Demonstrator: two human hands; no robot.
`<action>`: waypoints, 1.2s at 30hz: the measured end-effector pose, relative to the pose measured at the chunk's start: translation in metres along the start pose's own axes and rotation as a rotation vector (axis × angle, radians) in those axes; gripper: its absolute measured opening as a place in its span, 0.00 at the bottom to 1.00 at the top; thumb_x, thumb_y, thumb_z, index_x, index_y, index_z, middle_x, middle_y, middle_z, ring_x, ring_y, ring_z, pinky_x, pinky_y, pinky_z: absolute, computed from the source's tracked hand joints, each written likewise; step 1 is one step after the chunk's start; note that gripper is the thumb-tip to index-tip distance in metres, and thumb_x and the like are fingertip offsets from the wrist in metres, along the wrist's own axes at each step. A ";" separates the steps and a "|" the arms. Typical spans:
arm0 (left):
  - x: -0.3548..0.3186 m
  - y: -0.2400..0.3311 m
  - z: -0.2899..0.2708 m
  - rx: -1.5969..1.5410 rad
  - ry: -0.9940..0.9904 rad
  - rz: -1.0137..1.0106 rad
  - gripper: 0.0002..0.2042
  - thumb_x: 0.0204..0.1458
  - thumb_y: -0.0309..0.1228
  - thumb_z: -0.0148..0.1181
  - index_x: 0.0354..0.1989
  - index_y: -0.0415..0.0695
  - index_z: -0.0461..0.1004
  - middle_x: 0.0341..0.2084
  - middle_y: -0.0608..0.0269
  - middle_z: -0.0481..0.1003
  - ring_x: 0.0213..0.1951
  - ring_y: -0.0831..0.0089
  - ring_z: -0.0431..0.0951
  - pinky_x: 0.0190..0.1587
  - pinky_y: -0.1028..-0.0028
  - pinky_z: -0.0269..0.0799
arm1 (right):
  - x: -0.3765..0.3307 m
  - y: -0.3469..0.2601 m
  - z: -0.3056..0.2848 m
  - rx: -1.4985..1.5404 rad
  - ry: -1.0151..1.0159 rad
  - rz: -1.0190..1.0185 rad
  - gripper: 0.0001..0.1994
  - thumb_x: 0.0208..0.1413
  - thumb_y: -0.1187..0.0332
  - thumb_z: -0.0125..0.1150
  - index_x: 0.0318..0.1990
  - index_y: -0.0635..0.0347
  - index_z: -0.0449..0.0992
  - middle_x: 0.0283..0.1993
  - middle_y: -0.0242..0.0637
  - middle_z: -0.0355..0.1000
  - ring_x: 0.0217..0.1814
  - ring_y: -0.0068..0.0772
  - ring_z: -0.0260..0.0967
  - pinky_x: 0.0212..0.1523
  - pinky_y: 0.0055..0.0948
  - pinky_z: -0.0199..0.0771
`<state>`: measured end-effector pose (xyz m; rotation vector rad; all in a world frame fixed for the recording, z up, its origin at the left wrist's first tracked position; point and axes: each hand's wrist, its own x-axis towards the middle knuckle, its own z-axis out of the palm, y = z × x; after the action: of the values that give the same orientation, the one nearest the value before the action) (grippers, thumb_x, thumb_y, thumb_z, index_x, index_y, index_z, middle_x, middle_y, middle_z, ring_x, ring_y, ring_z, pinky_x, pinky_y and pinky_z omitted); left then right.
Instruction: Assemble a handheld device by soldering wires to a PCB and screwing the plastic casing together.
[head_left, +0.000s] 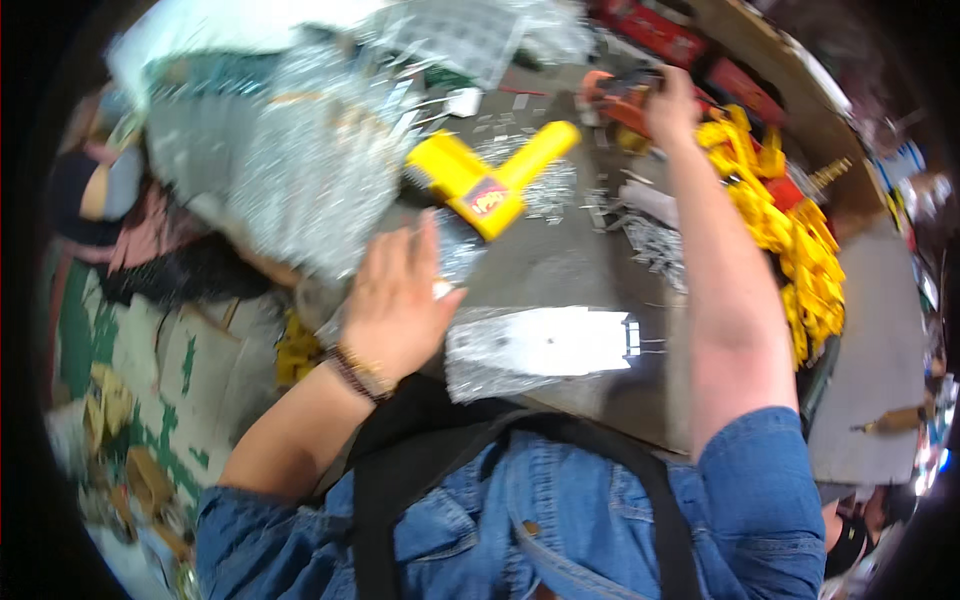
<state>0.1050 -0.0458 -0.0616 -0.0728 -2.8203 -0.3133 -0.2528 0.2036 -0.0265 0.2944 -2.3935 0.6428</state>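
My left hand (392,300) lies flat with its fingers stretched out, next to clear plastic wrapping, and I see nothing gripped in it. Just beyond its fingertips rests a yellow T-shaped plastic piece (485,180) with a red label. My right hand (672,108) reaches far across the table to an orange and black object (617,98) at the back right. Blur hides whether its fingers close on that object. Close to my body lies a white flat part (560,341) on a clear plastic bag (470,360), with thin wires at its right end.
Bundles of plastic-wrapped pieces (290,150) fill the back left. Small metal pieces (550,190) are scattered beyond the yellow piece, and more metal parts (655,245) lie by my right forearm. Yellow plastic parts (810,260) heap up at right, beside a cardboard wall (860,190).
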 end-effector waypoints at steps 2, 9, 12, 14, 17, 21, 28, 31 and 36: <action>-0.022 -0.001 -0.016 -0.067 0.100 0.039 0.44 0.45 0.36 0.68 0.67 0.31 0.50 0.53 0.39 0.64 0.53 0.44 0.65 0.60 0.56 0.61 | 0.003 0.015 -0.001 0.291 0.133 -0.169 0.16 0.59 0.67 0.56 0.54 0.56 0.70 0.54 0.45 0.70 0.57 0.46 0.68 0.58 0.40 0.66; -0.124 -0.057 -0.132 -0.402 0.076 -0.023 0.34 0.35 0.36 0.76 0.52 0.35 0.68 0.50 0.46 0.71 0.56 0.52 0.70 0.59 0.59 0.63 | -0.132 -0.117 -0.116 0.844 -0.325 -0.439 0.17 0.55 0.80 0.54 0.53 0.59 0.72 0.49 0.36 0.72 0.52 0.29 0.70 0.54 0.27 0.69; -0.107 -0.031 -0.112 -0.662 0.022 0.088 0.34 0.39 0.34 0.74 0.56 0.35 0.67 0.51 0.48 0.72 0.54 0.51 0.71 0.56 0.62 0.69 | -0.192 -0.220 -0.141 0.607 -0.330 -1.302 0.13 0.46 0.72 0.60 0.42 0.58 0.77 0.40 0.33 0.74 0.46 0.31 0.73 0.49 0.31 0.73; -0.128 -0.039 -0.054 -1.099 -0.599 -0.282 0.30 0.47 0.34 0.67 0.59 0.37 0.66 0.51 0.48 0.74 0.54 0.60 0.74 0.58 0.67 0.68 | -0.244 -0.246 -0.148 0.551 -0.348 -1.411 0.15 0.51 0.67 0.56 0.48 0.51 0.77 0.47 0.30 0.75 0.47 0.33 0.72 0.53 0.38 0.72; -0.199 -0.126 0.021 -0.586 -0.497 -0.628 0.14 0.48 0.32 0.64 0.42 0.38 0.76 0.33 0.52 0.79 0.38 0.65 0.80 0.41 0.67 0.74 | -0.238 -0.233 -0.157 0.551 -0.533 -1.271 0.19 0.46 0.64 0.66 0.48 0.50 0.76 0.54 0.37 0.72 0.55 0.41 0.69 0.56 0.43 0.71; -0.355 -0.280 0.095 -1.158 0.377 -1.512 0.15 0.56 0.42 0.61 0.33 0.41 0.73 0.21 0.62 0.72 0.24 0.67 0.74 0.30 0.68 0.71 | -0.215 -0.163 -0.181 0.391 -0.763 -0.944 0.21 0.46 0.63 0.67 0.49 0.56 0.74 0.58 0.44 0.70 0.58 0.50 0.67 0.56 0.47 0.68; -0.313 -0.294 0.093 -0.606 0.318 -1.467 0.22 0.55 0.50 0.59 0.30 0.38 0.77 0.24 0.62 0.78 0.27 0.68 0.78 0.32 0.70 0.71 | -0.233 -0.082 -0.200 0.060 -0.738 -0.579 0.29 0.45 0.63 0.70 0.56 0.61 0.71 0.63 0.48 0.65 0.66 0.54 0.60 0.64 0.47 0.60; -0.372 -0.312 0.129 -0.404 -0.250 -1.292 0.18 0.53 0.45 0.61 0.40 0.40 0.78 0.29 0.60 0.80 0.35 0.66 0.81 0.39 0.69 0.74 | -0.238 -0.066 -0.203 0.104 -0.765 -0.449 0.35 0.41 0.64 0.73 0.60 0.61 0.68 0.62 0.47 0.66 0.65 0.50 0.62 0.64 0.43 0.60; -0.262 -0.209 0.115 -0.467 -0.905 -0.604 0.22 0.51 0.29 0.66 0.53 0.38 0.69 0.44 0.59 0.77 0.47 0.70 0.77 0.49 0.71 0.74 | -0.239 -0.052 -0.204 0.059 -0.775 -0.367 0.42 0.32 0.74 0.76 0.62 0.57 0.65 0.56 0.47 0.70 0.58 0.52 0.65 0.59 0.43 0.64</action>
<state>0.3039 -0.2283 -0.2904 0.7232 -3.4863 -1.3706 0.0571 0.2758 -0.0198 1.1537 -2.9118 0.4743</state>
